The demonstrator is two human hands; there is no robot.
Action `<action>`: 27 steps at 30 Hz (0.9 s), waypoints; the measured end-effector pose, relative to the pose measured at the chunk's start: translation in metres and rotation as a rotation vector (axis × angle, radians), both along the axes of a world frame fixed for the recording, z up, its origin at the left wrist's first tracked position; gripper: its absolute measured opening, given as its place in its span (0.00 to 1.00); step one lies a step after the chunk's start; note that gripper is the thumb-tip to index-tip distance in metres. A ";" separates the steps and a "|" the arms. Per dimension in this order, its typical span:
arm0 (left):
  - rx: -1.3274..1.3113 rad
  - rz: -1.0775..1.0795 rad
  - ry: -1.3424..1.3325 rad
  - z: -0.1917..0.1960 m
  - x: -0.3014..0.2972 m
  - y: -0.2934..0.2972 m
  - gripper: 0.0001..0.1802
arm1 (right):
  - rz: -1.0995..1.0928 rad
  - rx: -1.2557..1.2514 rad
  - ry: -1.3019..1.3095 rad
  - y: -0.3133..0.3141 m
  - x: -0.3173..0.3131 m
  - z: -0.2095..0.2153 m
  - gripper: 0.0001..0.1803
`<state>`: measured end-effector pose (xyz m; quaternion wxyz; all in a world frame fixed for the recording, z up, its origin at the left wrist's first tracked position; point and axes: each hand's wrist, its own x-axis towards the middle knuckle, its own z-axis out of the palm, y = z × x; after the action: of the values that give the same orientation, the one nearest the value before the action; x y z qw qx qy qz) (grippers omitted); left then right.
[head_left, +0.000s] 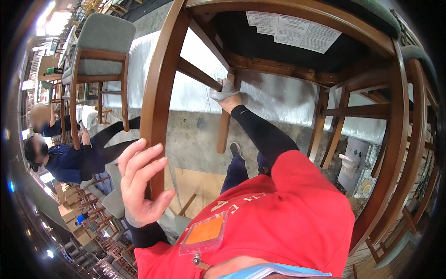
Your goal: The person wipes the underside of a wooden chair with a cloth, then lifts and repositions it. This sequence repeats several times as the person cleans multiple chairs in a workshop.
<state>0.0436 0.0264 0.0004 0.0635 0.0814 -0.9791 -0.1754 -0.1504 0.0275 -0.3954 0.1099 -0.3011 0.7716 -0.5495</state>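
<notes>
A brown wooden chair (160, 88) stands tipped before me, its black underside showing white paper labels (295, 31). My right hand (231, 102) reaches under it, closed round a grey cloth (224, 91). That cloth is pressed where a side rail meets a leg of the chair; part of the fingers is hidden by it. Beside the long near-left leg my left hand (145, 183) is raised, fingers apart and slightly bent, with nothing in it. Whether its fingertips touch the wood I cannot tell.
More brown chairs (413, 135) stand close on the right. A chair with a grey-green back (106, 44) is at the left, where two people (65, 160) work. Behind my chair runs a surface covered in shiny plastic (274, 95). Boxes (72, 209) are at the lower left.
</notes>
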 end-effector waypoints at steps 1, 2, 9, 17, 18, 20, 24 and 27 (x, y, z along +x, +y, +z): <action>-0.007 0.030 -0.007 -0.002 0.010 0.001 0.28 | 0.040 -0.124 0.041 -0.006 0.010 0.018 0.32; -0.013 0.060 -0.005 -0.005 0.019 0.003 0.28 | 0.082 -0.247 0.089 -0.009 0.015 0.046 0.31; 0.153 -0.162 0.100 -0.016 0.023 -0.001 0.24 | -0.119 -0.407 0.403 -0.015 0.002 0.185 0.27; 0.258 -0.351 0.118 -0.013 0.012 0.000 0.17 | -0.299 -0.228 0.003 0.019 0.046 -0.017 0.34; 0.266 -0.327 0.111 -0.015 0.018 -0.001 0.17 | -0.287 -0.250 -0.146 0.029 0.059 -0.014 0.32; 0.284 -0.353 0.136 -0.011 0.016 -0.003 0.17 | -0.553 -0.457 -0.464 0.065 0.057 -0.012 0.29; 0.307 -0.379 0.138 -0.012 0.020 -0.003 0.18 | -1.096 -0.838 -0.429 0.201 0.028 0.092 0.35; 0.322 -0.388 0.116 -0.006 0.018 -0.001 0.19 | -1.023 -0.579 0.095 0.270 -0.045 0.180 0.29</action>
<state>0.0617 0.0252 -0.0053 0.0711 -0.1091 -0.9306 -0.3421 -0.1958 0.2979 -0.2154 -0.2905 0.0675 0.6416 -0.7067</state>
